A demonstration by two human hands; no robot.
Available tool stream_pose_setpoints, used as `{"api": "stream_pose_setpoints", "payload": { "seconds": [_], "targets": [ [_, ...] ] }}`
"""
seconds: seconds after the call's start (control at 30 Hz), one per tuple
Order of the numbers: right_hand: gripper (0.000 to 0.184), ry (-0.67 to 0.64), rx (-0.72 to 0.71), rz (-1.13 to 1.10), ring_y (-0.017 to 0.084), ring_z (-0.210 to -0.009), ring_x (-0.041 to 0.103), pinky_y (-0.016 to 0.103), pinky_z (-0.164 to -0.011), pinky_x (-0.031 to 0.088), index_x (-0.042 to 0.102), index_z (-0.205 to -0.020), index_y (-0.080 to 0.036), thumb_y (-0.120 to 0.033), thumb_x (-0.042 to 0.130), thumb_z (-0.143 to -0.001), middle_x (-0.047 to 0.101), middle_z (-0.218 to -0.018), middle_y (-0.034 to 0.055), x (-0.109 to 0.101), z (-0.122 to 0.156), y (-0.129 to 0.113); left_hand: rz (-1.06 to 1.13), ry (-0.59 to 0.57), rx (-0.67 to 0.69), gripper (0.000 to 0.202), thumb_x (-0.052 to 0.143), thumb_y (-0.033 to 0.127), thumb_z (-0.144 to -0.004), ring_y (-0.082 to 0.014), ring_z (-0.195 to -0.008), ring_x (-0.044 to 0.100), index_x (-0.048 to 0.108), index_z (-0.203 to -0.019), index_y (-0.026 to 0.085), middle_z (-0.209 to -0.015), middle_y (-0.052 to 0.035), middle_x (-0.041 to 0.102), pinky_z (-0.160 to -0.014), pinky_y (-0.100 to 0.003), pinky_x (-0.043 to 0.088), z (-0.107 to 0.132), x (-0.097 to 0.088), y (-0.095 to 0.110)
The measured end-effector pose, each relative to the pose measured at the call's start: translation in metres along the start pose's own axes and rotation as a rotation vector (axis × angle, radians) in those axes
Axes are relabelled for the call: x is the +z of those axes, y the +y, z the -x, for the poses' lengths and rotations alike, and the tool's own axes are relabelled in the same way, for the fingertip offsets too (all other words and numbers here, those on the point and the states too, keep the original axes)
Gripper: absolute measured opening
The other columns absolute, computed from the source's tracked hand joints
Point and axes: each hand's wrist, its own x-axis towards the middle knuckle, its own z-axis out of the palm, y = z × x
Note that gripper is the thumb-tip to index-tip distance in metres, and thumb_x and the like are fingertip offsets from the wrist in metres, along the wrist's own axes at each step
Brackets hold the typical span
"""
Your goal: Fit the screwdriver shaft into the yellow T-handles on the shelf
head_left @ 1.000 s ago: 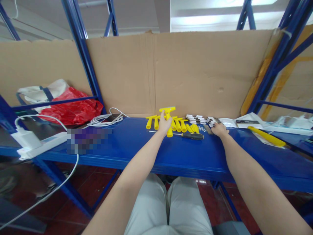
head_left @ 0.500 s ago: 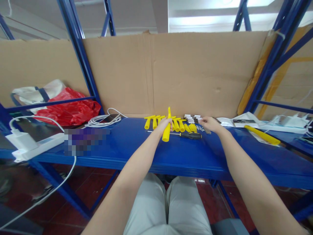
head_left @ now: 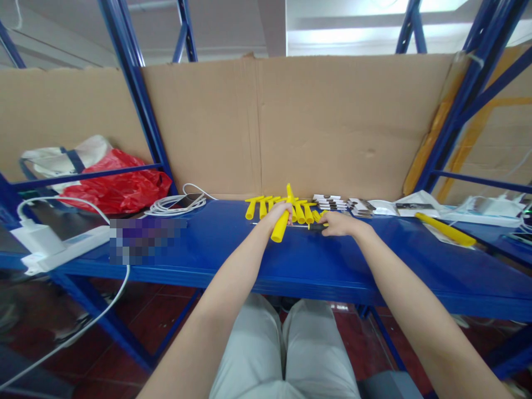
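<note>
My left hand is closed around a yellow plastic handle, its hollow wide end tilted toward me and its narrow end pointing to the back. Behind it, several similar yellow T-shaped handles lie in a row on the blue table. My right hand has its fingers around the black grip of a screwdriver. The screwdriver's shaft points left, partly hidden behind the left hand and its handle. Small yellow pieces lie just behind the screwdriver, partly covered by the right hand.
Stacks of small black-and-white packets lie at the back, right of the handles. Another yellow handle rests far right on white paper. To the left are a coiled white cable, a power strip and a red bag. Cardboard stands behind.
My right hand has moved left and toward me, from the small parts by the packets to the screwdriver's grip. The yellow handle in my left hand has tilted slightly, its wide end shifting left.
</note>
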Motion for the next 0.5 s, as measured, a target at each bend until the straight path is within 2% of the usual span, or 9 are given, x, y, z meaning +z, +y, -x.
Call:
{"api": "stream_pose_setpoints", "payload": {
  "seconds": [0.13,0.23,0.3,0.37,0.5],
  "targets": [
    [0.034,0.417,0.099,0.096,0.031,-0.112,0.052,0.040,-0.090,0.040,0.073,-0.107,-0.023,-0.018,0.058,-0.076,0.064,-0.116,0.0112,-0.004,0.005,0.012,-0.079,0.068,0.021,0.014,0.049,0.009,-0.053,-0.0092,-0.030,0.039,0.042,-0.057,0.021,-0.035,0.0036,0.043,-0.039,-0.022,0.037,-0.001,-0.001,0.000],
    [0.035,0.724,0.103,0.087,0.032,-0.119,0.044,0.048,-0.097,0.033,0.072,-0.106,-0.026,-0.017,0.054,-0.077,0.060,-0.122,0.0107,-0.006,0.008,0.027,-0.037,0.090,0.049,0.011,0.048,0.011,-0.053,-0.0093,-0.030,0.037,0.042,-0.056,0.021,-0.035,0.0030,0.043,-0.037,-0.021,0.033,0.000,-0.002,0.000],
    [0.036,0.883,0.094,0.069,0.033,-0.121,0.042,0.051,-0.099,0.029,0.071,-0.105,-0.027,-0.016,0.053,-0.076,0.059,-0.121,0.0102,-0.007,0.010,0.035,-0.007,0.100,0.061,0.010,0.047,0.012,-0.053,-0.0098,-0.030,0.037,0.044,-0.056,0.021,-0.036,0.0026,0.043,-0.037,-0.022,0.032,0.000,-0.003,0.000],
    [0.039,0.971,0.108,0.050,0.033,-0.122,0.040,0.053,-0.100,0.027,0.071,-0.105,-0.029,-0.015,0.053,-0.073,0.058,-0.120,0.0096,-0.007,0.011,0.041,0.014,0.115,0.063,0.009,0.048,0.012,-0.053,-0.0101,-0.031,0.037,0.045,-0.057,0.020,-0.036,0.0023,0.043,-0.038,-0.023,0.032,0.000,-0.003,0.001],
    [0.039,1.026,0.196,0.003,0.034,-0.122,0.039,0.053,-0.099,0.027,0.069,-0.104,-0.028,-0.016,0.053,-0.070,0.057,-0.119,0.0101,-0.007,0.013,0.050,0.040,0.159,0.047,0.011,0.049,0.012,-0.053,-0.0105,-0.033,0.037,0.047,-0.059,0.020,-0.037,0.0031,0.042,-0.039,-0.023,0.033,0.000,-0.003,0.002]
  ]
}}
